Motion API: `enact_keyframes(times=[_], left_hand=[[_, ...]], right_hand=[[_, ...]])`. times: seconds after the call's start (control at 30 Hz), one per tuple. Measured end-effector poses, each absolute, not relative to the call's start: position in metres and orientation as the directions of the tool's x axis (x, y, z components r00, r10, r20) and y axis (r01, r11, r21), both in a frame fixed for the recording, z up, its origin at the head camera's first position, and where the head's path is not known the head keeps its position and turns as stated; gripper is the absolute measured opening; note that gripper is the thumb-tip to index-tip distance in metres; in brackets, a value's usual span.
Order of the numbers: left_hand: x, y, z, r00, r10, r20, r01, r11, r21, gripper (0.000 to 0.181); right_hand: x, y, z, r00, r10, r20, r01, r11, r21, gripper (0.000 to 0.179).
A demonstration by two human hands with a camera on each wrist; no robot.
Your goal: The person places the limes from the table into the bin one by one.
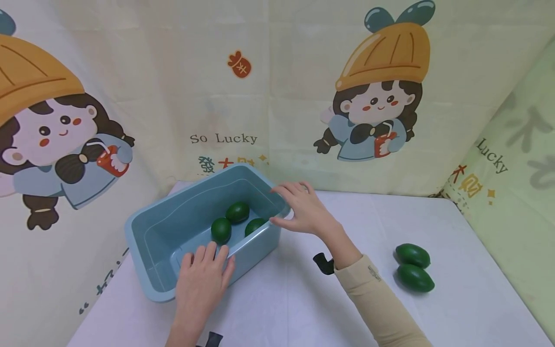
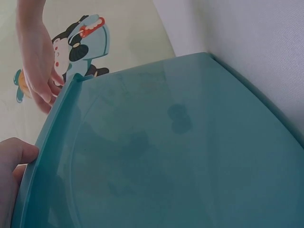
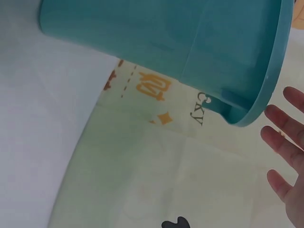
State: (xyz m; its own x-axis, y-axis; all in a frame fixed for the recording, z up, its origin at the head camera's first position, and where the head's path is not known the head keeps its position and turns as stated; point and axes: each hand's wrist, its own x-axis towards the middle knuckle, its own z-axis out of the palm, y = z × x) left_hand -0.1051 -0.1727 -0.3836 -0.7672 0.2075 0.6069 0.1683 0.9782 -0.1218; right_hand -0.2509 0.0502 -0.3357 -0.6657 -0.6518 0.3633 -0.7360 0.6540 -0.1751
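A blue plastic bin (image 1: 256, 262) stands at an angle on the white table, with three dark green oval fruits (image 1: 221, 231) inside, one partly hidden by the near wall. At the bin's near rim is my left hand (image 1: 201, 279). Its fingers reach over the edge and its thumb (image 2: 23, 151) presses the rim from outside, gripping it. By the bin's right end my right hand (image 1: 303, 209) has its fingers spread. In the right wrist view, its fingertips (image 3: 275, 114) are close to the rim; I cannot tell if they touch.
Two more dark green fruits (image 1: 415, 278) lie side by side on the right of the table (image 1: 364, 221). A patterned cloth (image 1: 295, 106) hangs behind the table and along its sides. Black pieces (image 1: 324, 264) show beside both wrists.
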Motion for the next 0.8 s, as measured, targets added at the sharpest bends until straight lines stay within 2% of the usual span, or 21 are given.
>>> enact_keyframes(times=[0.8], left_hand=[[-0.105,-0.173,-0.385,-0.777,0.207,0.595,0.167,0.978,-0.122,0.055]], right_hand=[[-0.242,0.096,-0.351,-0.735,-0.56,0.383,-0.657,0.728,-0.197,0.059]])
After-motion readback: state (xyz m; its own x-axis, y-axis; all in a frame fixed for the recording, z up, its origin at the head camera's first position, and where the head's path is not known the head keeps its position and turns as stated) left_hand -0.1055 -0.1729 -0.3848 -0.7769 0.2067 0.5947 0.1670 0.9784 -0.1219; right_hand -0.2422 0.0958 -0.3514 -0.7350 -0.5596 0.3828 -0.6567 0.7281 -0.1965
